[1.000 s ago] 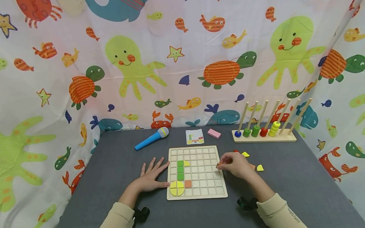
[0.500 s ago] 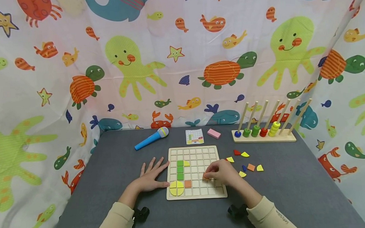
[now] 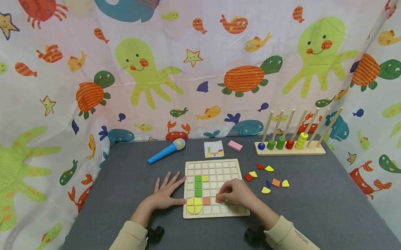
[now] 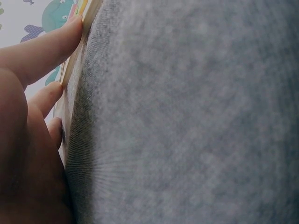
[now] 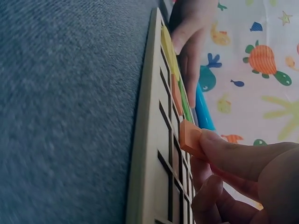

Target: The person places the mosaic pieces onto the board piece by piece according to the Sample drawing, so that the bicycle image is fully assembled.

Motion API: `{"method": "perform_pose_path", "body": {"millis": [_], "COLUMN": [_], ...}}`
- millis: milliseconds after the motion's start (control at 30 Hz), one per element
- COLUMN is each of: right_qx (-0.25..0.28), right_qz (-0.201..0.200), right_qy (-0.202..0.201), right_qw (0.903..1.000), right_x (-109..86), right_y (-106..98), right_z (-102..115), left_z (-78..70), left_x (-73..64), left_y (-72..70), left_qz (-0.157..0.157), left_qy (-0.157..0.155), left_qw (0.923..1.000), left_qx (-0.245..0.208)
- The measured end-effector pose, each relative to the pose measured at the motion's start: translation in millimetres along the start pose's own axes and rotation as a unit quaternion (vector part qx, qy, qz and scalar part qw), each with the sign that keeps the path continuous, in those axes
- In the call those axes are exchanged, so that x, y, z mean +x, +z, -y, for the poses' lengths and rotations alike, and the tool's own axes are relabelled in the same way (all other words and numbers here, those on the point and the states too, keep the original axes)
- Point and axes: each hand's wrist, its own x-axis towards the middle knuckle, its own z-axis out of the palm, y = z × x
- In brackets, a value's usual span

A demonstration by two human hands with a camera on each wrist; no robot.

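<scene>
A wooden grid board (image 3: pixel 222 170) lies on the grey table. My right hand (image 3: pixel 237 193) pinches an orange square tile (image 5: pixel 190 137) between thumb and fingers, low over the board's lower middle cells. In the right wrist view this tile is tilted against the grid. Spread fingers of my left hand (image 3: pixel 166 195) rest at the board's left edge, the thumb touching its side. Set in the board are several green squares (image 3: pixel 198 185) in a column, a yellow quarter piece (image 3: pixel 205 178), an orange square (image 3: pixel 206 201) and a yellow circle of quarter pieces (image 3: pixel 194 206).
Loose red, yellow, blue and orange pieces (image 3: pixel 276 182) lie right of the board. Behind it are a pattern card (image 3: pixel 214 149), a pink block (image 3: pixel 235 146) and a blue toy microphone (image 3: pixel 167 151). A peg stand (image 3: pixel 290 151) with coloured rings stands at the back right.
My right hand has moved left and slightly toward me, carrying the orange tile from the board's right edge to its lower middle. The left hand stays put.
</scene>
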Motion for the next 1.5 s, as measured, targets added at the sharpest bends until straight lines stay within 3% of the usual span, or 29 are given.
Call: {"method": "perform_pose_path", "body": {"millis": [367,600,967,1233,1500], "right_qx": [-0.022,-0.039,-0.047,-0.027,-0.033], "right_qz": [0.009,0.011,0.000,-0.014,-0.047], "right_qy": [-0.011,-0.012,-0.002,-0.009,0.031], "right_qw": [0.9997,0.9991,0.9989,0.9995,0.9979], "right_x": [6.4,8.5,10.4,2.2,-3.8], "right_y": [8.3,13.1,15.7,-0.5,-19.8], "right_z": [2.8,6.4,7.5,4.7,-0.3], "left_z": [7.6,-1.7,-0.1,1.1,-0.7], "left_x": [4.1,-0.1,1.2,3.1,1.7], "left_y": [4.2,-1.9,-1.2,0.1,-0.5], "left_qz": [-0.009,0.001,0.001,0.003,0.000], "left_qy": [0.018,0.000,-0.011,-0.010,-0.016], "left_qw": [0.9997,1.0000,0.9999,0.9999,0.9998], "left_qx": [-0.017,-0.004,0.011,0.008,0.012]}}
